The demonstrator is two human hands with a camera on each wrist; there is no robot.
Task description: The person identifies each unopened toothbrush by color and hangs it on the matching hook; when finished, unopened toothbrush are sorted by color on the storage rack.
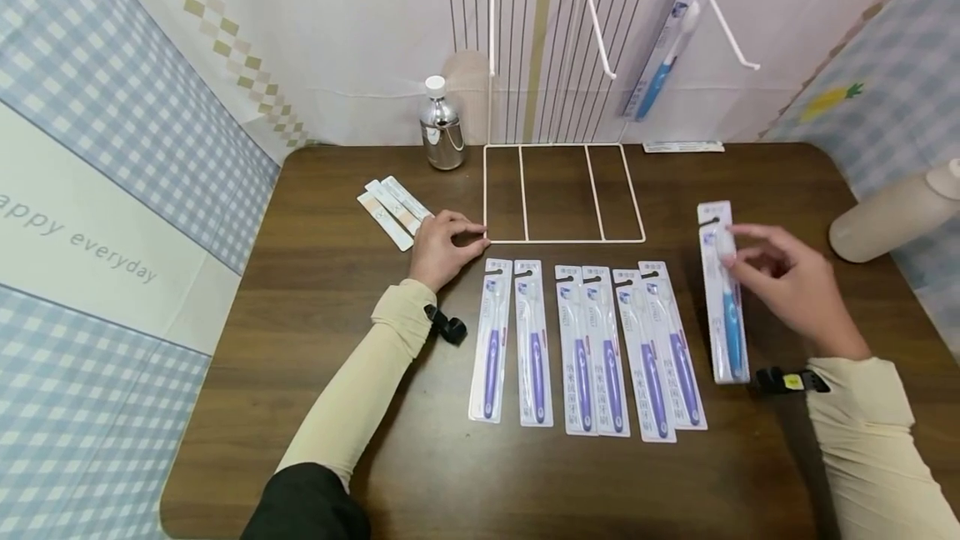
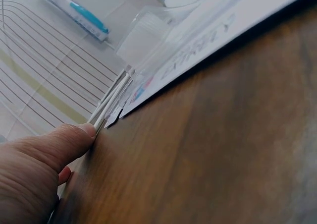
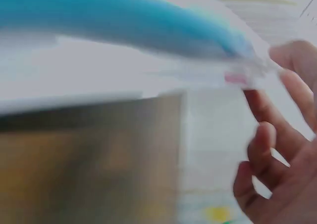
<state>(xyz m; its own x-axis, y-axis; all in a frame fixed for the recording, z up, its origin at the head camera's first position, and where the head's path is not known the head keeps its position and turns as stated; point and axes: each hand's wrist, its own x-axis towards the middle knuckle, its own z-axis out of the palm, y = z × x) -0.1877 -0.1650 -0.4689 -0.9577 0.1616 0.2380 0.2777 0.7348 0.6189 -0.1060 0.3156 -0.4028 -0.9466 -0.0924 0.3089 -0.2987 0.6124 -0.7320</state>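
My right hand point(image 1: 795, 282) pinches a packaged blue toothbrush point(image 1: 732, 332) between thumb and fingers, at the right of the table. In the right wrist view the blue handle point(image 3: 133, 23) is large and blurred, with fingertips at the pack's edge. My left hand point(image 1: 442, 248) grips the front left corner of a white wire rack point(image 1: 562, 241); the left wrist view has the thumb point(image 2: 74, 137) on its wire. Several packaged purple toothbrushes point(image 1: 536, 357) lie side by side in front of the rack. Another packaged blue toothbrush point(image 1: 667, 48) hangs at the rack's right prong point(image 1: 731, 27).
White paper packets point(image 1: 388, 211) lie fanned out beside my left hand. A silver bottle point(image 1: 442, 136) stands behind them. At the right edge is a beige bottle point(image 1: 888, 219). A flat white pack point(image 1: 682, 147) lies by the back wall. Two more prongs point(image 1: 597, 23) jut forward.
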